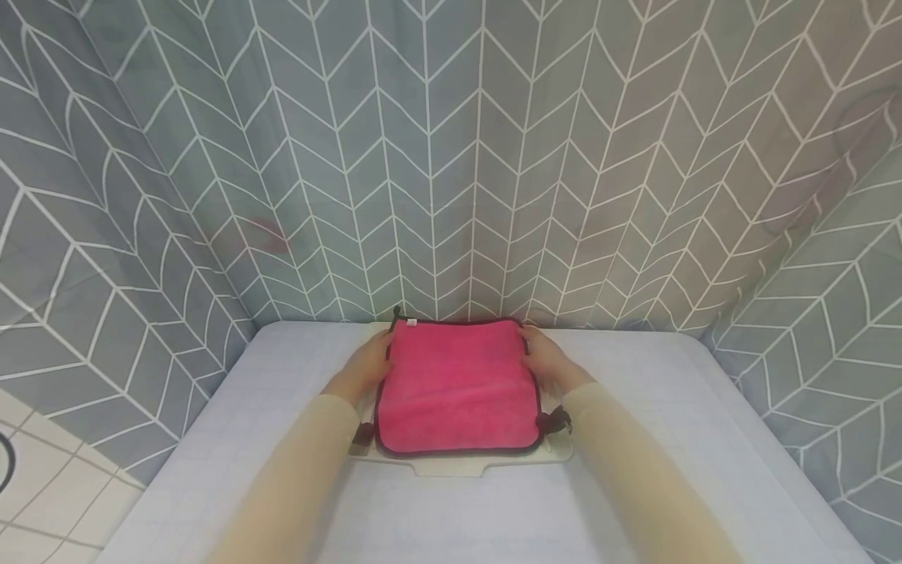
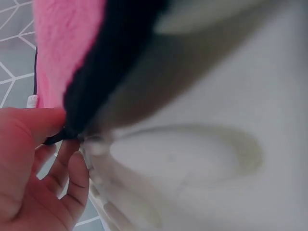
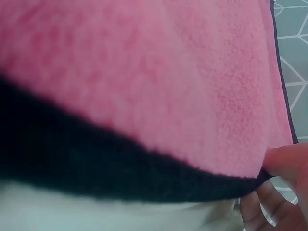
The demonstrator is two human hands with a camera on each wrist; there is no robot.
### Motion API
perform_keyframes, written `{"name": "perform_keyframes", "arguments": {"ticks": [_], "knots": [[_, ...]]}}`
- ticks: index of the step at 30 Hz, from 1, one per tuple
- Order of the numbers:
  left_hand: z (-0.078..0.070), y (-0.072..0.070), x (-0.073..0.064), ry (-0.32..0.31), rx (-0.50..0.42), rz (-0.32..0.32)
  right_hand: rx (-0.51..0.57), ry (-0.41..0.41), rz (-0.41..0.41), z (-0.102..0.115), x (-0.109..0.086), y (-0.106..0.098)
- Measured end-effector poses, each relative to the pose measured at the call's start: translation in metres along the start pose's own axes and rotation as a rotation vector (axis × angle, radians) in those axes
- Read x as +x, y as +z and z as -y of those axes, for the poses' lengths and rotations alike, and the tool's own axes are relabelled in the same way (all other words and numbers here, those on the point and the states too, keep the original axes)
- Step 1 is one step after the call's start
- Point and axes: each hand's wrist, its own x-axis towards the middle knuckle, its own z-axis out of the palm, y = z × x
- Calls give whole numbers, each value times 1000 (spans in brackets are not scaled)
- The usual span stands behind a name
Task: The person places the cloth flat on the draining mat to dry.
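A pink fleecy cloth pad [image 1: 458, 388] with dark edging lies over a cream plastic board [image 1: 451, 468]. My left hand [image 1: 368, 362] is at its left edge; in the left wrist view the thumb and fingers of that hand [image 2: 41, 168] pinch the dark edging. My right hand [image 1: 551, 360] is at the right edge, and in the right wrist view it [image 3: 286, 178] pinches the edging between thumb and fingers. Dark straps stick out at both sides near the front, the right one [image 1: 554, 421] with a buckle-like end. A small white label [image 1: 412, 322] sits at the far left corner.
The board rests on a table with a white cover [image 1: 648, 423], near its far edge. Grey curtains [image 1: 451, 157] with white chevron lines hang behind and along both sides. White floor tiles [image 1: 56, 486] show at the lower left.
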Motion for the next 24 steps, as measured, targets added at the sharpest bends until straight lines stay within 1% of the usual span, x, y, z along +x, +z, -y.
{"name": "perform_keyframes", "arguments": {"ticks": [3,4,5,7,9,10,11,12,14,16,18,21,24], "knots": [[-4,-1,-3,-1,-5,11,-5,12,6,2,-1,0],[-5,-2,-4,-8,-8,16,27,35,25,3,-1,-1],[-6,-2,-5,-6,-6,20,84,60,55,4,-3,-1],[-6,-4,-8,1,1,34,146,118,105,5,-4,-2],[-6,-6,-10,15,8,57,140,123,141,6,-5,-4],[-5,-7,-11,18,8,74,128,118,157,5,-5,-5],[-4,-7,-13,21,10,95,97,97,162,5,-5,-7],[-3,-8,-14,15,10,115,36,74,158,3,-5,-8],[-1,-8,-17,8,4,148,-25,27,151,2,-5,-11],[0,-8,-21,7,-2,178,-15,33,161,1,-9,-14],[0,-8,-27,25,-6,189,7,36,169,3,-14,-17],[0,-9,-37,81,-10,186,32,27,175,5,-25,-20],[-1,-10,-48,95,-28,176,41,6,171,6,-34,-19]]}}
